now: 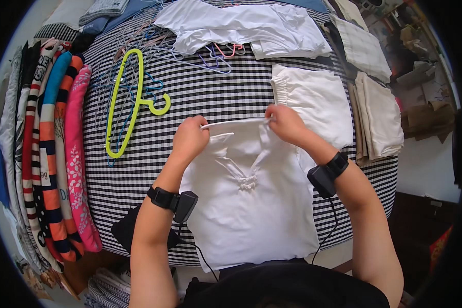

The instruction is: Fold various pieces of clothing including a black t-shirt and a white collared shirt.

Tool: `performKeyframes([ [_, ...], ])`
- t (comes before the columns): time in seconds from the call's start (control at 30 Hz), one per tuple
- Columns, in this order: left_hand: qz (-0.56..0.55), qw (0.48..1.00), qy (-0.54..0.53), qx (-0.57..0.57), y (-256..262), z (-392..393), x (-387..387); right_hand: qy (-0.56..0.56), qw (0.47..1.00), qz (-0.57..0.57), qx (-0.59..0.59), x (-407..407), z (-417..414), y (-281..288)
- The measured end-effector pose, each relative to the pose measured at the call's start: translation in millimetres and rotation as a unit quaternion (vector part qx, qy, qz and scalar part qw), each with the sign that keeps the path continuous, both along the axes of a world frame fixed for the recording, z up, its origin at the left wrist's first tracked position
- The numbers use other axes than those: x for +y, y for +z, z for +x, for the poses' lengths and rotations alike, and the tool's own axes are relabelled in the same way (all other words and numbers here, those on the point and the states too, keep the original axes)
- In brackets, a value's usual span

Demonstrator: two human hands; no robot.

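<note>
A white shirt (254, 219) with a V-shaped neckline and a knotted trim lies spread before me, its hem towards my body. My left hand (192, 134) pinches the left end of the shirt's top edge. At the other end of that edge, my right hand (287, 123) grips the fabric. The edge is drawn fairly straight between both hands. Just beyond my right hand rests a folded cream garment with a gathered elastic edge (315, 100). A lime-green plastic hanger (140, 102) lies to the left of my left hand, on top of several thin wire hangers.
Folded coloured clothes (73, 154) line the left side of the black-and-white checked bed cover (208, 92). White garments (238, 27) lie at the far side, beside tangled hangers (150, 42). Folded beige clothes (381, 119) sit at the right edge. A black cloth (125, 229) lies near my left forearm.
</note>
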State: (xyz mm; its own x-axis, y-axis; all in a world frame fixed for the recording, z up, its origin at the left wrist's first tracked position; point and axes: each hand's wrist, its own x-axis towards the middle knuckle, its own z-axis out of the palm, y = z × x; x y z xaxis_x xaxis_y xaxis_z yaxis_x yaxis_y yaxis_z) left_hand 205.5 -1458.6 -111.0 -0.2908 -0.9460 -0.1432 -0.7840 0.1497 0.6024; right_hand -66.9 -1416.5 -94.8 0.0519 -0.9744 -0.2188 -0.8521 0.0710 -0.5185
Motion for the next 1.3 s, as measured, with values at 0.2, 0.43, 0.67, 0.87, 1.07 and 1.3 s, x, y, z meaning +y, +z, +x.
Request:
performKeyframes([
  [0.2,0.053,0.994,0.053,0.081,-29,-4,-13,-0.090,0.968,-0.234,-0.022,-13,29,-22],
  [0.43,0.231,0.939,0.178,0.184,-30,-21,-22,-0.264,0.943,-0.002,-0.203,-53,15,-65],
  [0.67,-0.050,0.988,0.005,0.144,-59,-19,-29,-0.018,0.965,-0.257,-0.043,-38,27,-57],
  [0.87,0.047,0.987,-0.007,0.153,-67,-39,-46,0.022,0.992,-0.118,0.050,-45,39,-62],
  [1.07,0.037,0.997,0.045,-0.043,-57,-57,-50,-0.054,0.995,-0.082,0.020,-62,35,-74],
  [1.3,-0.242,0.967,0.019,0.072,-52,-41,-34,-0.033,0.974,-0.222,-0.037,-55,33,-66],
])
